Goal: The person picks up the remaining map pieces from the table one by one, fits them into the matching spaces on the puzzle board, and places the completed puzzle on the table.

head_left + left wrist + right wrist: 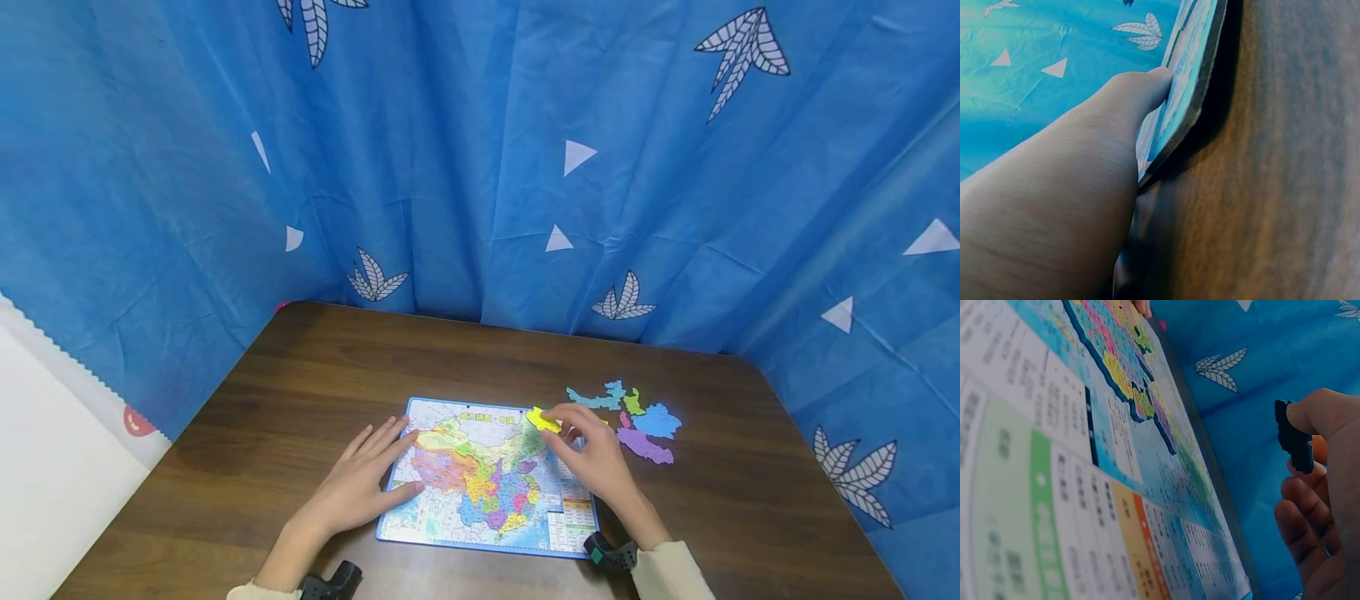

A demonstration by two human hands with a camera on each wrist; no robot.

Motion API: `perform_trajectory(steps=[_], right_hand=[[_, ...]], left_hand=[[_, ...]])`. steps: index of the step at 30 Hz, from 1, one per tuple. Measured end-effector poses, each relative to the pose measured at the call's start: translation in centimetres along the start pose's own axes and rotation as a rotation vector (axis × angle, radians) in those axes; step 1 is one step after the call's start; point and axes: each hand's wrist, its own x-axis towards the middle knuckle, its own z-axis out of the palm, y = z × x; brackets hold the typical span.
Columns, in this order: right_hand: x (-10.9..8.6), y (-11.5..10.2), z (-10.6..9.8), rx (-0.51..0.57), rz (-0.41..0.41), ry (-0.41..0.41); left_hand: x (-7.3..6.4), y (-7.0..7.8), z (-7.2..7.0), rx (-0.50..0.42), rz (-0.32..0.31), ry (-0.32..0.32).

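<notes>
Head view: a blue curtain [480, 167] hangs along the far side of a brown table [300, 367]. On the table's near part lies a map board [431, 521], partly covered with coloured pieces. The left hand [360, 483] lies across the board's left edge, fingers spread and gripping nothing, thumb on the surface. The right hand [600, 454] is over the board's far right part, thumb and finger closed in a pinch. Loose pieces [647, 447] lie right of the board. The yellow piece [543, 420] is in that pinch, held clear of the board.
</notes>
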Motion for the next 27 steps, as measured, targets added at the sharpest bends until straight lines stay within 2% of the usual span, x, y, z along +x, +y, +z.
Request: perform_trajectory(steps=[10,18,27], right_hand=[[0.6,-0.9,0.5,-0.001,-0.049,0.024],[0.9,-1.8,1.4,0.061,-0.020,0.003],[1.0,-2.3,2.4,0.070,-0.054,0.015]], left_hand=[[0.0,-0.1,0.1,0.015,0.011,0.012],[0.0,-0.2,0.2,0.008,0.012,0.014],[-0.1,-0.1,0.2,0.013,-0.001,0.016]])
